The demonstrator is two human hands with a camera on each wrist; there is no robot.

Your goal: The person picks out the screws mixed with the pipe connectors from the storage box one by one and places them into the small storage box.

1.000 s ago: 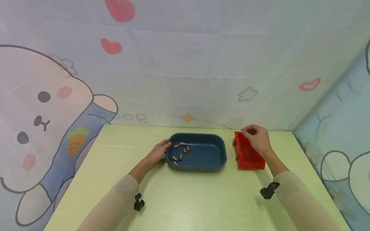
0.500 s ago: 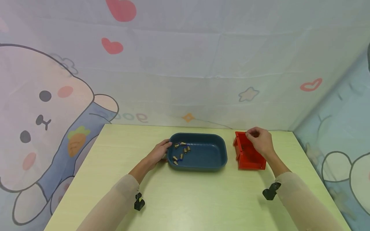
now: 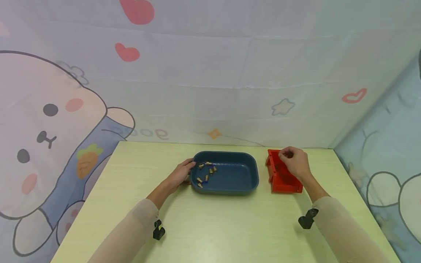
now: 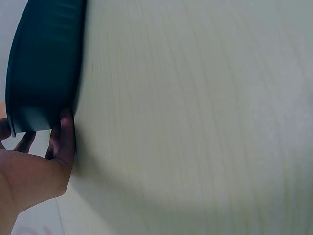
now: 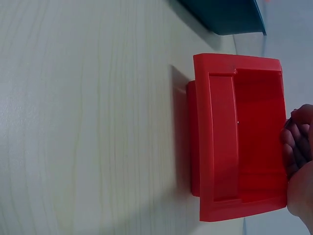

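Observation:
In the head view, my left hand (image 3: 179, 173) grips the left end of a dark blue tray (image 3: 238, 190), fingers at its rim and end wall. Several small brass-coloured fittings (image 3: 211, 171) with blue bits lie in the tray's left half. The left wrist view shows the hand against the tray's wall (image 4: 46, 73). My right hand (image 3: 296, 162) is over the back of an open-fronted red bin (image 3: 286, 189), thumb and forefinger pinched on a small dark piece, mostly hidden by the fingertips. In the right wrist view, the curled fingers (image 5: 296, 142) are beside the red bin (image 5: 225, 137).
The pale wood-look table (image 3: 223, 226) runs back to a printed cloth backdrop (image 3: 210, 73). A gap of bare table separates tray and bin. Small dark bits (image 3: 277, 167) show inside the bin's left side. A black wrist camera (image 3: 307, 219) sits by the right sleeve.
My right hand has shifted slightly right and down from the red bin's back rim, its fingertips now lower over the bin. My left hand and the tray have stayed put.

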